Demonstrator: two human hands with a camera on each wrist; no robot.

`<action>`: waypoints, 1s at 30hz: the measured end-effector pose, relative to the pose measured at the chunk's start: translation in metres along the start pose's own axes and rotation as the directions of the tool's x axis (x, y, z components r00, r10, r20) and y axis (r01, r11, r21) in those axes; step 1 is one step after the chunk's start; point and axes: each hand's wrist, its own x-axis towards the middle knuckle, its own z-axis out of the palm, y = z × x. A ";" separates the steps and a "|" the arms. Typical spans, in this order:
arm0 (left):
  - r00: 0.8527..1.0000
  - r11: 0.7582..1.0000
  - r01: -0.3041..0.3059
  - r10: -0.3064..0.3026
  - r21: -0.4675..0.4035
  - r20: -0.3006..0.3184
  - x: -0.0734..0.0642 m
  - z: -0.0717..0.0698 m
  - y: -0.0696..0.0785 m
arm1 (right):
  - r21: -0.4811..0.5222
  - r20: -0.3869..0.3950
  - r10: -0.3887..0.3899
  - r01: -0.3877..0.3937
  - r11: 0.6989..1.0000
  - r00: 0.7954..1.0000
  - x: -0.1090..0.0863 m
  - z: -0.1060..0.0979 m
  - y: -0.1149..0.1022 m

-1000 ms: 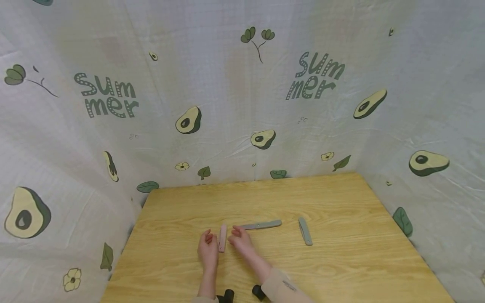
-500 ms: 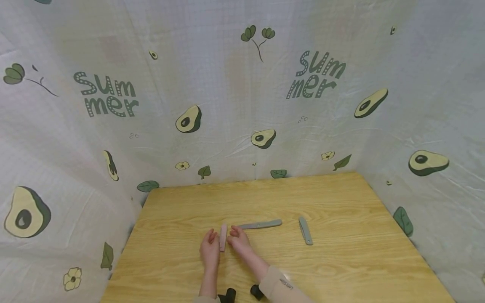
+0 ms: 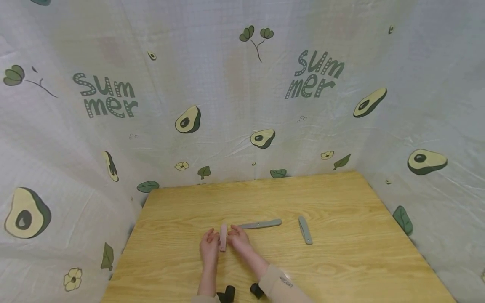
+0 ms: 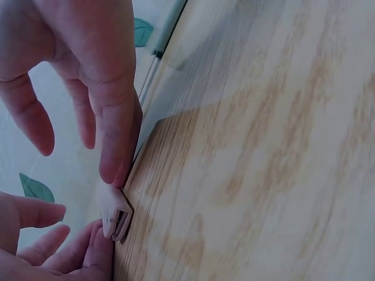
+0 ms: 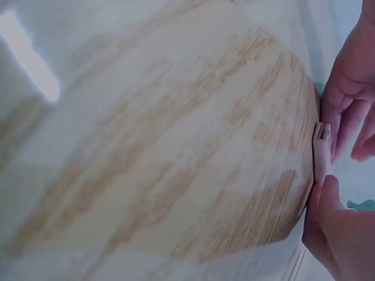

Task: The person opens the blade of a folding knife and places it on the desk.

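Note:
A pink folding knife [image 3: 223, 233], folded, is on the wooden table between my hands, its long side running away from me. My left hand [image 3: 209, 248] has its thumb and a fingertip pinching the knife's left side, the other fingers extended. From the right, my right hand [image 3: 240, 242] pinches the opposite side, and its remaining fingers are lifted off. Seen close in the left wrist view, the knife [image 4: 115, 208] turns its slotted end to the camera. In the right wrist view, fingers partly cover the same pink knife [image 5: 321, 155].
Just past my right hand lies a grey folding knife [image 3: 261, 225], unfolded, its blade end toward that hand. Farther right is a folded grey-green knife [image 3: 305, 230]. A curtain [image 3: 227, 84] printed with avocados encloses the wooden table [image 3: 341, 261] at the back and sides.
Both hands have drawn slightly closer around the pink folding knife, which has shifted a little to the right. The two grey knives have stayed put.

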 end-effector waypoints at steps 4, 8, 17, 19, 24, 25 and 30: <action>1.000 1.000 0.004 -0.004 -0.016 0.022 0.001 0.000 -0.002 | 0.025 -0.007 0.045 -0.045 0.999 0.999 0.004 0.001 0.000; 0.999 1.000 0.002 -0.001 -0.028 0.037 0.001 0.000 -0.003 | 0.061 0.013 0.059 -0.059 0.996 0.998 0.005 0.000 0.001; 0.999 0.999 -0.028 0.029 -0.027 0.022 0.000 0.001 -0.004 | 0.120 0.023 0.057 -0.059 0.991 0.998 0.001 -0.003 -0.001; 0.999 0.999 -0.025 0.026 -0.027 0.026 0.000 0.001 -0.004 | 0.122 0.025 0.045 -0.048 0.991 0.999 0.002 -0.003 0.001; 0.998 0.998 -0.002 0.006 -0.069 0.060 -0.003 0.000 -0.002 | 0.110 0.030 0.012 -0.015 0.994 0.999 0.001 -0.005 0.002; 0.998 0.997 0.005 0.001 -0.083 0.070 -0.003 0.000 -0.002 | 0.091 0.028 0.001 -0.003 0.996 1.000 0.001 -0.006 0.002; 0.989 0.983 0.043 -0.016 -0.176 0.149 -0.006 -0.001 0.003 | -0.029 0.018 -0.069 0.070 0.997 0.997 0.000 -0.011 0.000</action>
